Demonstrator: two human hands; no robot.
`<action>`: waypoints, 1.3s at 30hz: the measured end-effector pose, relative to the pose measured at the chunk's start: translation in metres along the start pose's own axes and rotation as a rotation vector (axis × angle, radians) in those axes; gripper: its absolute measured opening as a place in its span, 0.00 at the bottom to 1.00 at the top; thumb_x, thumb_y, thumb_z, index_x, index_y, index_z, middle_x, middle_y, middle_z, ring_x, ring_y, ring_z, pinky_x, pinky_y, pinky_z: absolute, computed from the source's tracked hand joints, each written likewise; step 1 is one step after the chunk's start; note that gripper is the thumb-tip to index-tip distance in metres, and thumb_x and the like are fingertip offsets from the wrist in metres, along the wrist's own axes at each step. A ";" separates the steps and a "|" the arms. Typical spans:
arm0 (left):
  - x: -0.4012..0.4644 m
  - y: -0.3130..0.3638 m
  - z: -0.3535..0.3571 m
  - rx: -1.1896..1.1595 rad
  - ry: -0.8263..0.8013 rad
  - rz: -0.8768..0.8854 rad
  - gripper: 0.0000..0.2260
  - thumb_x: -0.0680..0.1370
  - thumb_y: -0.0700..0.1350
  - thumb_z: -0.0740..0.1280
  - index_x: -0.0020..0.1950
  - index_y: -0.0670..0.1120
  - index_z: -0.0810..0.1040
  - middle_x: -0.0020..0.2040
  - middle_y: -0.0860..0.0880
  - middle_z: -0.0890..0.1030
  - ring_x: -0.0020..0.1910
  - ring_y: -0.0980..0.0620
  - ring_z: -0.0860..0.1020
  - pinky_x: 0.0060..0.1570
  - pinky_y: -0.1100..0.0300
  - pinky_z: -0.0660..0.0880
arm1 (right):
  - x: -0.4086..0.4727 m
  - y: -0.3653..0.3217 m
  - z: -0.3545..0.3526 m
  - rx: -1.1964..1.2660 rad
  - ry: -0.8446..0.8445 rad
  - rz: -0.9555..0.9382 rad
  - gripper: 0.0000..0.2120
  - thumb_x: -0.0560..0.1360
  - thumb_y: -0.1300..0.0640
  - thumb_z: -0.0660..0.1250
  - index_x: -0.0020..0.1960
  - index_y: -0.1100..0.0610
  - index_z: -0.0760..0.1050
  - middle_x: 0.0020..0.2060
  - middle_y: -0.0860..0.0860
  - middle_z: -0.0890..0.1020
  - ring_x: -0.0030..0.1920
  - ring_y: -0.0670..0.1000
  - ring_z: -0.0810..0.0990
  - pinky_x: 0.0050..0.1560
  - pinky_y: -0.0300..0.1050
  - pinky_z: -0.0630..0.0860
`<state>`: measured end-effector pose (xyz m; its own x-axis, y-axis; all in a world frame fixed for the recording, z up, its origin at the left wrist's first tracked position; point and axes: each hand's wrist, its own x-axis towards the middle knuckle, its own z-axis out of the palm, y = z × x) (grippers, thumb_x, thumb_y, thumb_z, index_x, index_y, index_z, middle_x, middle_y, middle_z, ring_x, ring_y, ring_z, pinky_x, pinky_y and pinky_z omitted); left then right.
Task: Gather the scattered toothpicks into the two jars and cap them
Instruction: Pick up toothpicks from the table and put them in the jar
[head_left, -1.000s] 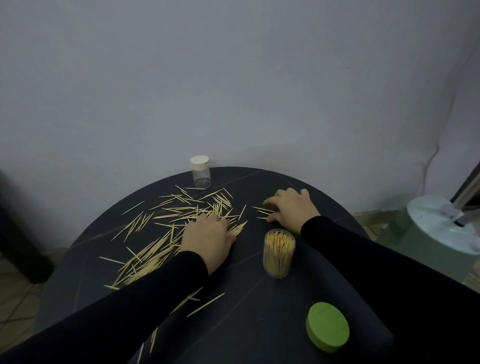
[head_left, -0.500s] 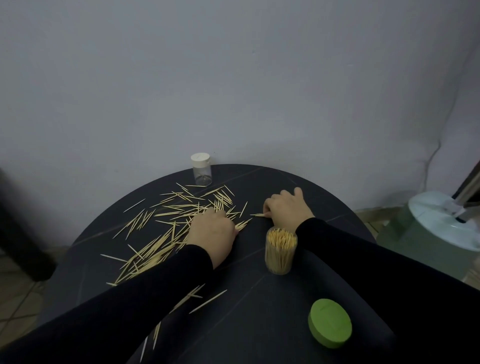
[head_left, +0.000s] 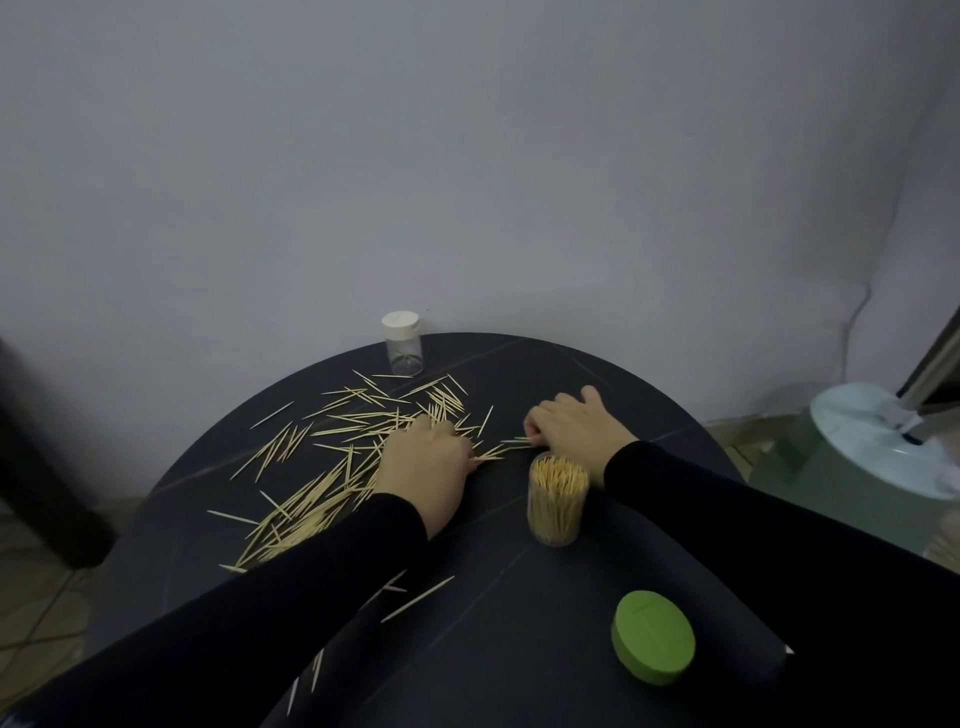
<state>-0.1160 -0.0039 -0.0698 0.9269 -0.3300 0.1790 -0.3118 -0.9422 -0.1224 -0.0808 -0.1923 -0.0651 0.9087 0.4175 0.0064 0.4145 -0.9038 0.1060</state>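
On the dark round tabletop (head_left: 597, 384), the scattered toothpicks (head_left: 322, 467) fan across the left half, from about 9 to 12 o'clock, with a few strays near 6. A small clear jar (head_left: 402, 349) with a white cap stands at 11 o'clock, nearly empty. The left hand (head_left: 423, 467) lies palm-down on the pile with fingers curled onto the sticks; whether it has any pinched I cannot tell. Toward 1 o'clock the right hand (head_left: 566, 428) pinches a few toothpicks at its fingertips. Just in front stands the open jar (head_left: 557, 499), packed full. Its green lid (head_left: 653, 643) lies at 5 o'clock. The sticks look light, stiff, sharp-tipped and prone to rolling; best raked into parallel bundles and pinched mid-length.
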 end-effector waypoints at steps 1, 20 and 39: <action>0.000 -0.001 0.001 -0.032 0.010 -0.012 0.14 0.81 0.55 0.57 0.60 0.53 0.77 0.56 0.51 0.76 0.56 0.50 0.71 0.52 0.55 0.72 | -0.002 0.001 -0.003 0.040 0.025 0.017 0.05 0.79 0.56 0.59 0.55 0.50 0.69 0.52 0.47 0.75 0.57 0.50 0.71 0.66 0.54 0.58; -0.007 0.017 -0.023 -0.799 0.199 -0.151 0.04 0.78 0.49 0.65 0.50 0.53 0.79 0.43 0.57 0.78 0.44 0.59 0.76 0.45 0.65 0.69 | -0.055 -0.012 -0.047 1.016 0.274 0.036 0.09 0.81 0.59 0.58 0.44 0.48 0.70 0.37 0.47 0.74 0.37 0.45 0.72 0.40 0.37 0.72; -0.028 0.041 -0.040 -1.383 0.187 -0.030 0.05 0.77 0.45 0.68 0.50 0.49 0.83 0.43 0.54 0.83 0.43 0.64 0.79 0.42 0.73 0.73 | -0.073 0.001 -0.025 1.149 0.080 -0.052 0.05 0.79 0.58 0.62 0.50 0.51 0.75 0.44 0.47 0.79 0.46 0.45 0.78 0.51 0.42 0.74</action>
<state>-0.1633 -0.0355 -0.0404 0.9296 -0.2084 0.3041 -0.3455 -0.2050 0.9157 -0.1481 -0.2218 -0.0407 0.9006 0.4240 0.0958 0.2894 -0.4204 -0.8600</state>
